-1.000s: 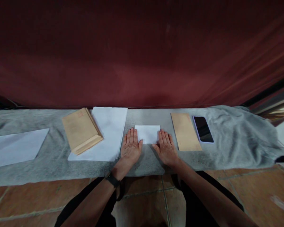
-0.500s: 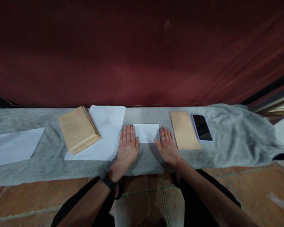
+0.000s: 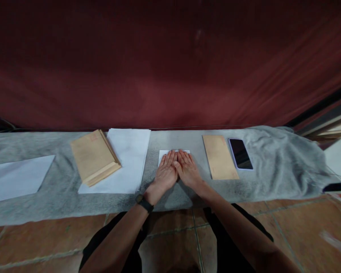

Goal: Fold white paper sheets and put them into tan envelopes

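A small folded sheet of white paper (image 3: 162, 153) lies on the grey cloth in front of me, mostly covered by my hands. My left hand (image 3: 167, 170) rests flat on it, palm down with fingers stretched out. Beside it, my right hand (image 3: 188, 169) also lies flat on the paper; the two hands touch, with the right thumb reaching over the left hand. Neither hand grips anything. To the right is a single brown envelope (image 3: 220, 157). On the left, a stack of brown envelopes (image 3: 93, 156) leans over a pile of white sheets (image 3: 133, 159).
A phone (image 3: 241, 154) in a pale purple case lies right of the single envelope. Another white sheet (image 3: 19, 176) is at the far left. Grey cloth (image 3: 284, 167) bunches up at the right, and a dark red curtain-like surface (image 3: 159, 91) rises behind.
Both hands have moved inward from the paper's left and right edges and now lie together on top of it. The envelopes, sheets and phone stay in place.
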Tool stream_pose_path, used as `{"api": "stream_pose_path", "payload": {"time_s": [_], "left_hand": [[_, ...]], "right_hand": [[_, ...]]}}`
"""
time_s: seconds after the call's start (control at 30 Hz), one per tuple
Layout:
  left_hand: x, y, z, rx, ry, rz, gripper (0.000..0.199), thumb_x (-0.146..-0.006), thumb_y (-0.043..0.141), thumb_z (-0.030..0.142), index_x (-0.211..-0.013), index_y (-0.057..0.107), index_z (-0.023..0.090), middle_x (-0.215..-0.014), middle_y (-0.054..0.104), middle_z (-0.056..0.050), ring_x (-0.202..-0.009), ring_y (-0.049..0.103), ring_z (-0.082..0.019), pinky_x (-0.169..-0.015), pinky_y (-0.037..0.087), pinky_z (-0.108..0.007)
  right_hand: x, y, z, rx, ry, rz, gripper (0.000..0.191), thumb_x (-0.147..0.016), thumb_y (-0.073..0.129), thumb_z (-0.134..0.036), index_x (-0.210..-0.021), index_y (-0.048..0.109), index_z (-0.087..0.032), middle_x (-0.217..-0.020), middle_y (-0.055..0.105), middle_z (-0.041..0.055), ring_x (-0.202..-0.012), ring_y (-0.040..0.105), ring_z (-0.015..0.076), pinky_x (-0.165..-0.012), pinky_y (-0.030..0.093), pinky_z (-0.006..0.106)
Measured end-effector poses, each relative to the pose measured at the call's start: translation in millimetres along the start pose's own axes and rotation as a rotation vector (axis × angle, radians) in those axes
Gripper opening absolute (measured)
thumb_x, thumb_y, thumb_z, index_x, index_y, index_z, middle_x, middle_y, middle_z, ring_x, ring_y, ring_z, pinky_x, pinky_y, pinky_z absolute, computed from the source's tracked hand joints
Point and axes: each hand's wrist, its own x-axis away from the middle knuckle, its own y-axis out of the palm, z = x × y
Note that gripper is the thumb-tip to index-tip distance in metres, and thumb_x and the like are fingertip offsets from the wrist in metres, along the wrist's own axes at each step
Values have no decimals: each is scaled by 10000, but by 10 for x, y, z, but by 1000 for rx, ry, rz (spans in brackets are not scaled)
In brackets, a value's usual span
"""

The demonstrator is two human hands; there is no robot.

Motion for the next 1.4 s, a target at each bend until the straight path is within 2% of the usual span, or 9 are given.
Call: {"api": "stream_pose_path", "payload": {"time_s": [0.27,0.43,0.73,1.03,1.2,1.4], "left_hand": [[-47,-60,-56,-8,-74,40,594,-1000,265,213,-1566,324,41,-1648,335,-186,-1572,194,-245,-1281,190,-475],[-55,-67,-56,-16,-140,71,607,-994,312,238,-1568,322,41,-1652,321,-192,-1567,216,-260,-1280,187,-479],[-53,-138,-75,-118,-263,-5,630,-1039,306,327,-1572,302,-8,-1676,233,-206,-1572,189,-282,-1292,146,-434],[10,-119,-155,-115,-323,56,655,-1032,322,357,-1548,327,-47,-1652,258,-248,-1555,238,-325,-1264,240,-474],[37,-107,-192,-123,-338,87,658,-1032,330,373,-1527,358,-60,-1633,300,-266,-1542,269,-342,-1255,258,-476],[56,-130,-214,-101,-342,102,648,-1029,332,342,-1526,347,-73,-1629,297,-279,-1542,273,-340,-1258,257,-486]], "right_hand": [[15,93,7,58,68,47,643,-1088,237,-434,-1561,368,-18,-1640,328,188,-1551,267,301,-1264,212,486],[31,120,51,83,97,86,688,-1083,271,-472,-1568,333,12,-1634,308,233,-1544,279,323,-1255,221,519],[82,156,184,141,119,138,737,-1081,225,-517,-1560,337,33,-1627,315,258,-1530,300,344,-1240,228,522],[119,187,263,163,122,191,770,-1074,193,-543,-1560,330,39,-1623,324,269,-1524,306,357,-1220,255,542],[133,175,284,185,119,182,767,-1075,199,-539,-1550,346,46,-1622,324,273,-1519,313,363,-1221,252,547],[166,158,316,157,110,249,752,-1076,205,-535,-1548,360,30,-1609,349,278,-1507,338,368,-1202,292,566]]}}
